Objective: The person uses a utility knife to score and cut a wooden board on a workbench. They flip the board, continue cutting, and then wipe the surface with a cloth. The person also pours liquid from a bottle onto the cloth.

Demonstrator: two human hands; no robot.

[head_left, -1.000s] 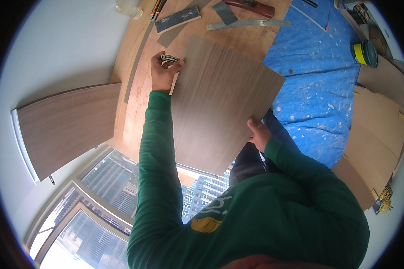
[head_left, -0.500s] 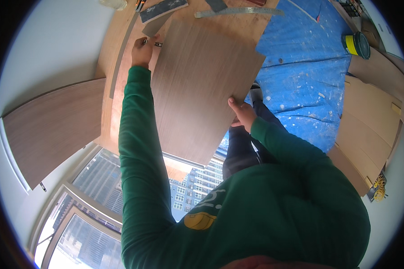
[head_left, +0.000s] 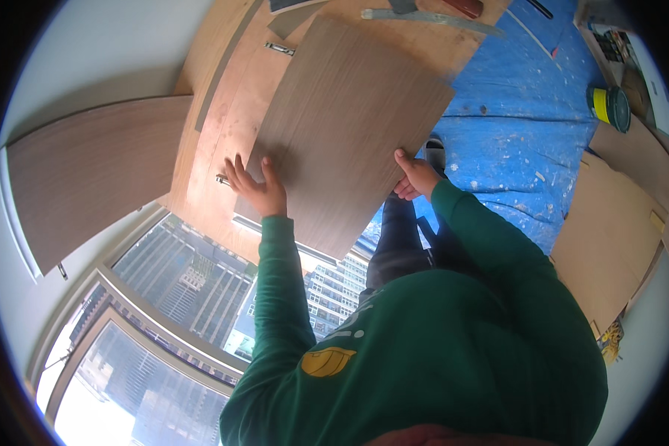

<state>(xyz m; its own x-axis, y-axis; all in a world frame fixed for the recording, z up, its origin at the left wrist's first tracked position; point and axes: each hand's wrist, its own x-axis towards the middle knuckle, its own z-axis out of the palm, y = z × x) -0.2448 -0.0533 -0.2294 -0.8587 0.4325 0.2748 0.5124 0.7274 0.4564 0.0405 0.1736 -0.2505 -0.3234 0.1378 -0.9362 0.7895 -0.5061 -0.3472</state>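
Observation:
A brown wood-grain cabinet door (head_left: 342, 134) lies tilted on the wooden worktop, its right edge reaching out over the worktop's side. Two metal hinges stick out along its left edge: an upper hinge (head_left: 279, 49) and a lower hinge (head_left: 223, 179). My left hand (head_left: 259, 187) is open, fingers spread, over the door's lower left edge beside the lower hinge; whether it touches the door I cannot tell. At the right edge, my right hand (head_left: 418, 176) grips the door, thumb on top and fingers against the side.
On the worktop (head_left: 227, 111) beyond the door lie a metal ruler (head_left: 431, 21) and a dark red block (head_left: 464, 7). Another wood-grain panel (head_left: 97, 178) stands at the left. Blue sheeting (head_left: 513, 141) covers the right floor, with a bucket (head_left: 609, 108) and cardboard (head_left: 609, 230). Windows are nearby.
My left hand has let go near the upper hinge and come down to the lower one, its fingers spreading. My right hand keeps to the door's right edge. The view has shifted slightly.

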